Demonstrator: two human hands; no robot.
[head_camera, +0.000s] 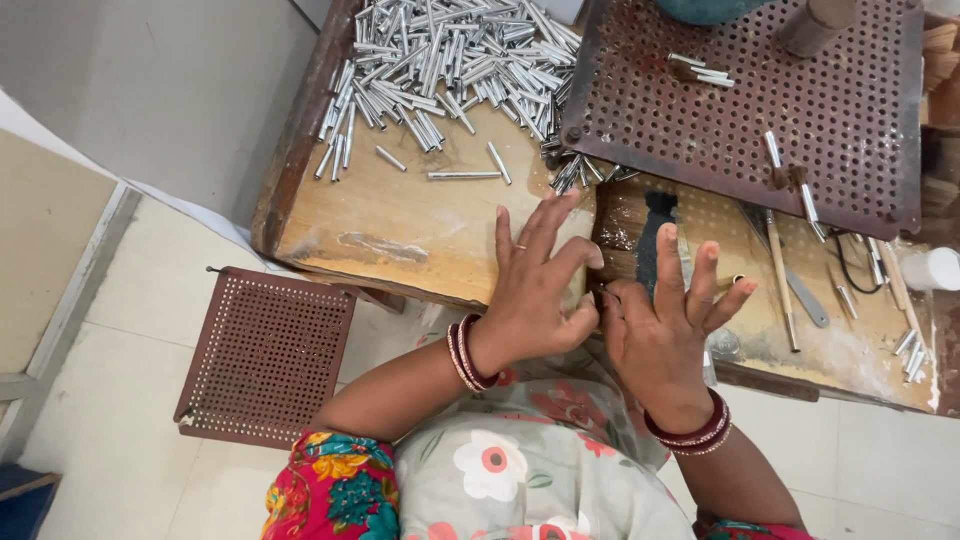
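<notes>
My left hand (535, 285) rests with fingers spread on the near edge of the wooden tray (400, 215), a ring on one finger and red bangles at the wrist. My right hand (665, 325) is beside it, fingers spread, and a small brass-coloured tube tip (733, 281) shows at the fingertips; whether they pinch it I cannot tell. A big heap of short silver metal tubes (440, 55) lies at the tray's far side, well beyond both hands. Loose tubes (465, 175) lie between heap and left hand.
A rusty perforated metal plate (760, 100) lies at the upper right with a few tubes on it. Thin rods and tools (785, 280) lie on the worn board to the right. Another perforated tray (265, 355) hangs at the lower left above the tiled floor. A white cup (930, 268) stands far right.
</notes>
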